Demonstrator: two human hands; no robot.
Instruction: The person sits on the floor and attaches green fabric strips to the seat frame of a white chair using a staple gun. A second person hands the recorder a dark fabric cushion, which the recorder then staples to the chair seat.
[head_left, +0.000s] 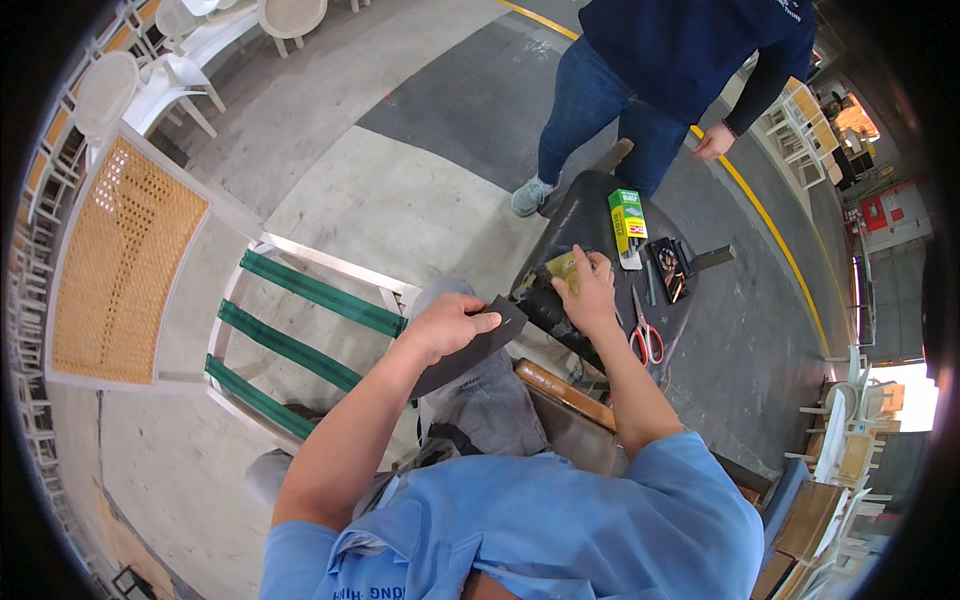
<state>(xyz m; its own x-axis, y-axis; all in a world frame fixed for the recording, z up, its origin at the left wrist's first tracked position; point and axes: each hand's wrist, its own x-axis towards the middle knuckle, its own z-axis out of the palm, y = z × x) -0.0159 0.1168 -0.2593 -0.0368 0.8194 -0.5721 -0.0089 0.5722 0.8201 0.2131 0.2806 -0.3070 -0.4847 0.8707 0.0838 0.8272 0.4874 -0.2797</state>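
One dark sheet is being pinched in the left hand, fingers closed over its edge. Just right, the right hand is pressing one yellow pad, fingers curled; one pair of scissors is lying beside it.

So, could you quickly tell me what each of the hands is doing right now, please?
Left hand: closed, gripping a dark grey sheet.
Right hand: fingers bent, pressing on a yellowish pad on the black stool.
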